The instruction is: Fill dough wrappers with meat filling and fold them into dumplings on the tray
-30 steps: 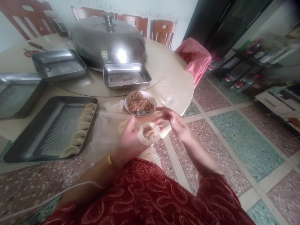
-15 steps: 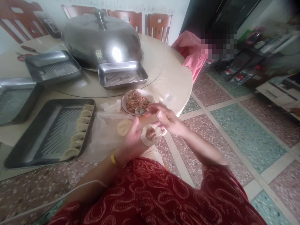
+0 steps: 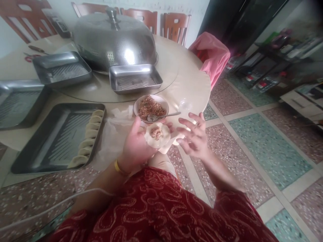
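Note:
My left hand (image 3: 135, 145) cradles a round dumpling wrapper (image 3: 156, 135) with a lump of minced filling in its middle. My right hand (image 3: 194, 138) hovers just right of the wrapper, fingers spread, holding nothing. Just beyond the hands, a bowl of minced filling (image 3: 150, 107) stands on the round table, with a metal spoon (image 3: 161, 116) resting in it, handle pointing right. A dark tray (image 3: 47, 141) to the left holds a row of several folded dumplings (image 3: 88, 137) along its right edge.
Three more metal trays (image 3: 135, 78) (image 3: 62, 69) (image 3: 17, 102) and a large domed steel lid (image 3: 114, 38) sit farther back. Clear plastic sheeting (image 3: 112, 137) lies by the dark tray. A pink cloth (image 3: 210, 55) drapes a chair at the right. Tiled floor lies to the right.
My right hand let go of the spoon, which now rests in the bowl, and drew back to the right with fingers spread. My left hand raised the filled wrapper slightly.

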### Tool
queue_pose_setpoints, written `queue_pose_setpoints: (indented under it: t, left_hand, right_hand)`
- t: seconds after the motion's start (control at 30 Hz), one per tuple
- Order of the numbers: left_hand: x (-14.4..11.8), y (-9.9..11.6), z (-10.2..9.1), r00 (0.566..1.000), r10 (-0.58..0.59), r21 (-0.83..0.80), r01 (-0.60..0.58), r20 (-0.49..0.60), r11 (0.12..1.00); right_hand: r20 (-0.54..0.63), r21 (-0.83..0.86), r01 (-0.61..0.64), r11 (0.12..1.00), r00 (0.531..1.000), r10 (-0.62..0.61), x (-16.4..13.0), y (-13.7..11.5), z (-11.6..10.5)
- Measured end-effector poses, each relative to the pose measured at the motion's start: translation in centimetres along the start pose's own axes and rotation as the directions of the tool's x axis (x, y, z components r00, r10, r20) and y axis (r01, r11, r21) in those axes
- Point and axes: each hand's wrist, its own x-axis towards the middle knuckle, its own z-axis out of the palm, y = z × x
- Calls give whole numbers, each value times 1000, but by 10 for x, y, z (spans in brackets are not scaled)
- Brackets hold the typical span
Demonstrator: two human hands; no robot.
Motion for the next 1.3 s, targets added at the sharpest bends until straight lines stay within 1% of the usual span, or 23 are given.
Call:
queue_pose_setpoints:
  t: [0.07, 0.13, 0.23, 0.33, 0.4, 0.57, 0.67, 0.8, 0.97, 1.07, 1.13, 1.17, 1.23, 1.3]
  left_hand:
    - [0, 0, 2, 1000, -4, 23, 3, 19, 1000]
    - [0, 0, 7, 1000, -7, 57, 5, 25, 998]
    - [0, -1, 12, 1000, -19, 117, 15, 25, 993]
    - [0, -2, 14, 999, -34, 190, 30, 14, 981]
    - [0, -3, 14, 999, -34, 243, 32, 0, 970]
    - [-1, -6, 15, 999, -12, 342, 22, -32, 939]
    - [0, -5, 15, 999, -12, 373, 25, -37, 927]
    - [0, -3, 13, 1000, -6, 380, 17, -29, 925]
    - [0, -2, 17, 997, -37, 263, 52, -63, 963]
    - [0, -5, 19, 993, -70, 215, 89, -91, 973]
    - [-1, -7, 18, 993, -64, 229, 86, -102, 970]
    - [-1, -9, 17, 994, -43, 246, 68, -104, 967]
    - [-1, -12, 12, 994, 1, 287, 30, -109, 957]
    - [-2, -16, 6, 993, 16, 337, 23, -114, 941]
  right_hand:
    - [-30, -110, 79, 991, 996, -83, -9, -1, 7]
    - [-43, -172, 107, 979, 992, -116, -17, -3, 14]
    - [-39, -197, 144, 970, 987, -155, -21, -5, 20]
    - [-56, -168, 190, 967, 978, -202, -19, -7, 22]
    - [-68, -136, 191, 972, 977, -202, -18, -9, 22]
    - [-28, -120, 122, 985, 992, -126, -20, -14, 24]
    - [-49, -135, 130, 982, 989, -138, -19, -15, 25]
    - [-69, -183, 185, 966, 977, -200, -13, -15, 24]
    - [-83, -271, 280, 921, 946, -312, -8, -16, 22]
    - [-74, -286, 313, 906, 935, -346, -10, -17, 23]
    - [-85, -253, 313, 915, 935, -343, -11, -18, 25]
    - [-96, -225, 306, 925, 938, -333, -11, -19, 27]
    - [-111, -171, 274, 946, 949, -295, -10, -22, 29]
    - [-101, -138, 244, 960, 961, -258, -8, -26, 30]
